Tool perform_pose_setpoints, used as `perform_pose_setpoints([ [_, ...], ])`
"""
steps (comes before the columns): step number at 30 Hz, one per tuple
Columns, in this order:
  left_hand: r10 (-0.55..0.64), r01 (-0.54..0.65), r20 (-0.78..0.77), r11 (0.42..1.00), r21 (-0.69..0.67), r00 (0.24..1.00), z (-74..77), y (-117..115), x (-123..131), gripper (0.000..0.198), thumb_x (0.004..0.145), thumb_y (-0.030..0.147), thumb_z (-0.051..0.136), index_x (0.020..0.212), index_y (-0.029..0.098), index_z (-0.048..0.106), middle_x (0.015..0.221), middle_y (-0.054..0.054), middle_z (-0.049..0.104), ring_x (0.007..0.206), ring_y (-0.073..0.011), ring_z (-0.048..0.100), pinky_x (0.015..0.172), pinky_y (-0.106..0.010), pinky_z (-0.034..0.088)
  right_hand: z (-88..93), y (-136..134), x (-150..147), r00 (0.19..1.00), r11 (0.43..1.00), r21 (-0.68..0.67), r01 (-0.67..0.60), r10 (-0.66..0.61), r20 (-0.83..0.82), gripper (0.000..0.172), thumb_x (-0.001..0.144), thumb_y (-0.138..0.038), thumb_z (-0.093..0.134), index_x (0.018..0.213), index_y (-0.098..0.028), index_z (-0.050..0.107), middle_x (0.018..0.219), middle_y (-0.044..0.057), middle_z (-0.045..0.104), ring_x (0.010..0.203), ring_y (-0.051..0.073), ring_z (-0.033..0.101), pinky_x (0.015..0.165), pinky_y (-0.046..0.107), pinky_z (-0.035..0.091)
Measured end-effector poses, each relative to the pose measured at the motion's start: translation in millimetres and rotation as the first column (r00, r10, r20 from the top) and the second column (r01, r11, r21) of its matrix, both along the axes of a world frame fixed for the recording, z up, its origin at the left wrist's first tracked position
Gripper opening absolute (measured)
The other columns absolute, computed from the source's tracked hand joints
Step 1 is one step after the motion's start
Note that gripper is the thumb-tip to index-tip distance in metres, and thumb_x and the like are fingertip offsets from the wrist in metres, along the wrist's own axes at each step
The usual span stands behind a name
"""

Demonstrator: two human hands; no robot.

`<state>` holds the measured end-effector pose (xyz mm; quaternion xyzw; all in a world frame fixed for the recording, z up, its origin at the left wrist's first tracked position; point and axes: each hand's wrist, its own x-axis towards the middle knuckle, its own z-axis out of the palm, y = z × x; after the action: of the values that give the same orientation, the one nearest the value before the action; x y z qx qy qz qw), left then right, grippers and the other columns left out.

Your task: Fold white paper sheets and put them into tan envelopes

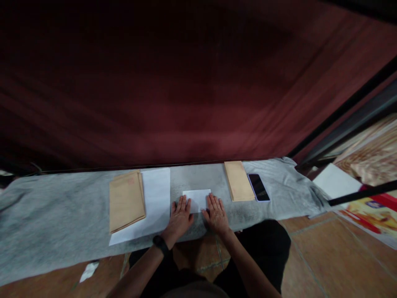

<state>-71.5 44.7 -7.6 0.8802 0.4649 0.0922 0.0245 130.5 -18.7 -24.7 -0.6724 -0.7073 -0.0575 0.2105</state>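
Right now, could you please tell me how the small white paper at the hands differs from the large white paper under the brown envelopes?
The small paper is far smaller than the large paper. The small paper has the left hand and right hand at its two ends, while the large paper has brown envelopes lying on it. Both are white and rest on the gray cloth.

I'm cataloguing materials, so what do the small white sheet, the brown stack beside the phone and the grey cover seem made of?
Small white sheet: probably paper, matt, judging by its straight, crisp edges. Brown stack: likely kraft paper, matt, from its tan colour and flat layers. Grey cover: soft cloth, perhaps plush, since it wrinkles and looks mottled; the fibre is unclear.
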Motion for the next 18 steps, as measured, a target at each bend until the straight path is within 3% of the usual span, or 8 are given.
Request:
perform_pose_setpoints([
  [6, 0.006, -0.011, -0.087, 0.998, -0.059, 0.996, 3.4, 3, 9, 0.058, 0.085, 0.013, 0.046, 0.143, 0.013, 0.049, 0.149, -0.022, 0.049, 0.143, -0.0350, 0.040, 0.110, -0.055, 0.038, 4.4, 0, 10, 0.996, 0.996, -0.065, -0.068, 0.064, -0.061, 0.062, 0.097, -0.038, 0.048, 0.153, -0.012, 0.038, 0.155, 0.014, 0.043, 0.144, 0.028, 0.039, 0.118, 0.050, 0.030],
  [10, -0.004, 0.003, -0.005, 0.993, -0.121, 1.000, 6.4, 6, 11, 0.055, 0.083, 0.004, 0.043, 0.136, 0.012, 0.056, 0.143, -0.021, 0.056, 0.139, -0.0323, 0.047, 0.110, -0.053, 0.041, 8.4, 1, 12, 0.991, 0.991, -0.088, -0.101, 0.092, -0.101, 0.057, 0.096, -0.035, 0.050, 0.149, -0.014, 0.044, 0.152, 0.014, 0.047, 0.142, 0.028, 0.041, 0.118, 0.051, 0.030],
  [14, -0.024, 0.050, 0.156, 0.985, -0.166, 0.987, 25.4, 8, 4, 0.047, 0.084, 0.002, 0.041, 0.124, 0.016, 0.063, 0.134, -0.014, 0.065, 0.130, -0.0258, 0.056, 0.108, -0.045, 0.045, 17.5, 2, 10, 0.976, 0.987, -0.063, -0.150, 0.138, -0.169, 0.049, 0.096, -0.030, 0.050, 0.144, -0.017, 0.051, 0.149, 0.011, 0.052, 0.140, 0.027, 0.044, 0.120, 0.053, 0.028],
  [18, -0.008, 0.069, 0.326, 0.982, -0.177, 0.945, 53.4, 13, -3, 0.027, 0.095, 0.021, 0.043, 0.103, 0.020, 0.069, 0.116, -0.010, 0.072, 0.113, -0.0248, 0.065, 0.101, -0.042, 0.048, 33.9, 11, 14, 0.911, 0.986, 0.024, -0.164, 0.160, -0.381, 0.032, 0.098, -0.027, 0.045, 0.121, -0.026, 0.067, 0.124, 0.004, 0.071, 0.122, 0.021, 0.061, 0.119, 0.050, 0.031],
])
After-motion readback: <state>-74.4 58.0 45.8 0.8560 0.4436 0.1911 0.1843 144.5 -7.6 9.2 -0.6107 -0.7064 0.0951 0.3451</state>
